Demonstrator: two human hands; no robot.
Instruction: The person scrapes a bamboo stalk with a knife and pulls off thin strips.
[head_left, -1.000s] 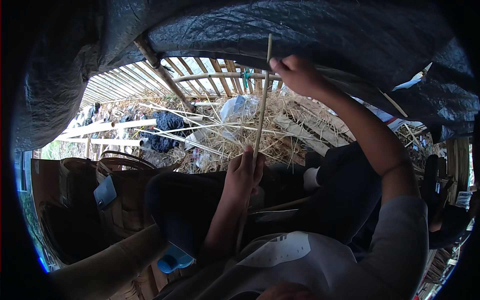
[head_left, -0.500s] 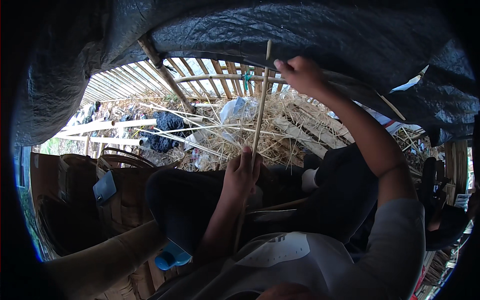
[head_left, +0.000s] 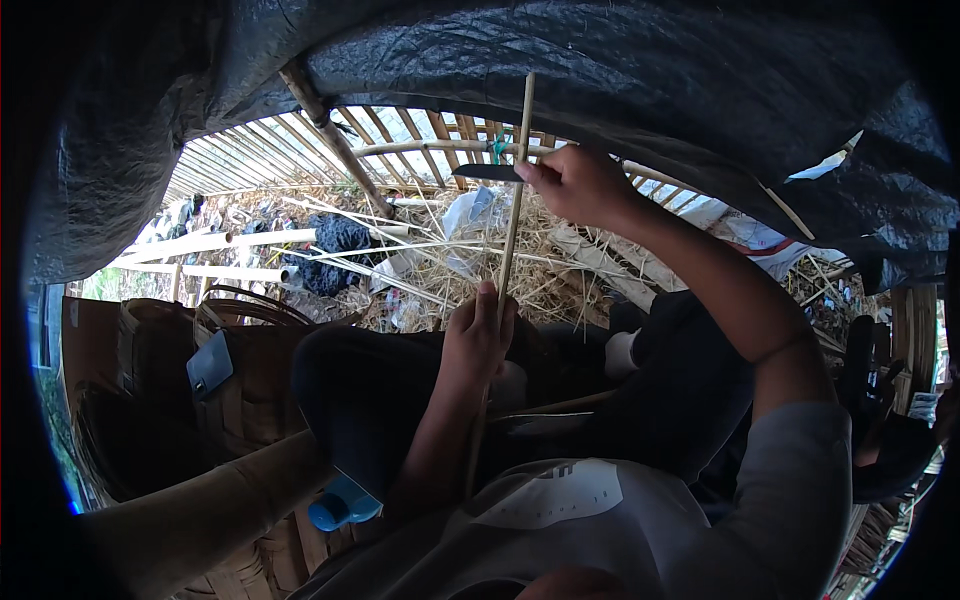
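Note:
A long, thin bamboo strip (head_left: 514,222) stands nearly upright before me, its top leaning slightly right. My left hand (head_left: 477,335) is closed around its lower part, thumb pointing up along it; below the fist the strip runs down toward my lap. Higher up, my right hand (head_left: 572,188) grips a knife, its handle hidden in the fingers. The dark blade (head_left: 484,173) points left and crosses the strip, touching it or very close to it.
Bamboo shavings (head_left: 560,275) and long bamboo poles (head_left: 270,237) lie on the ground ahead. A dark tarp (head_left: 640,75) hangs low overhead. Left of my knee are a thick bamboo pole (head_left: 225,497), a blue-capped bottle (head_left: 342,506) and woven baskets (head_left: 160,370) with a grey flat card-like piece (head_left: 209,366).
My right hand has moved the knife down along the strip, toward my left hand. The strip's top has shifted slightly left, and my left hand has barely moved.

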